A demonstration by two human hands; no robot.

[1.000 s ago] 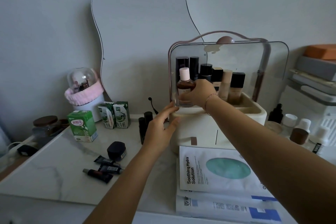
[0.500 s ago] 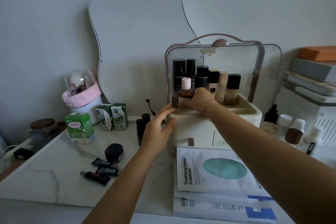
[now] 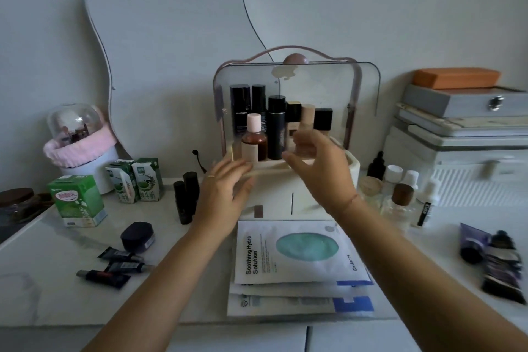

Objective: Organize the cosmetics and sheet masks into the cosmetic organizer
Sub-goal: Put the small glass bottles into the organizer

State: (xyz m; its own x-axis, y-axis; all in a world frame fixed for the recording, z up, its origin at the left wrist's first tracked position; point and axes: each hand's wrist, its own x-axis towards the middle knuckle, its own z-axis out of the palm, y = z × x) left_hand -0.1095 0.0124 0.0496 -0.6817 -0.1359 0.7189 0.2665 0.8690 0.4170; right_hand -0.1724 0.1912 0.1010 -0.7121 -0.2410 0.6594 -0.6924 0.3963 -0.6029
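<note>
Cosmetic organizer [image 3: 274, 194] stands mid-bench [image 3: 43, 280] at the back, lid raised. It holds seven upright bottles, the brown bottle [image 3: 254, 140] at front left, and three sheet masks [image 3: 294, 251] lie stacked just before it. Left hand [image 3: 223, 197] lays straight fingers on the front-left rim. Right hand [image 3: 320, 171], blurred, has its fingers loosely spread and holds nothing.

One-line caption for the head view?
Open left hand and right hand at the cosmetic organizer, pink-capped bottle standing inside, sheet masks stacked in front.
</note>
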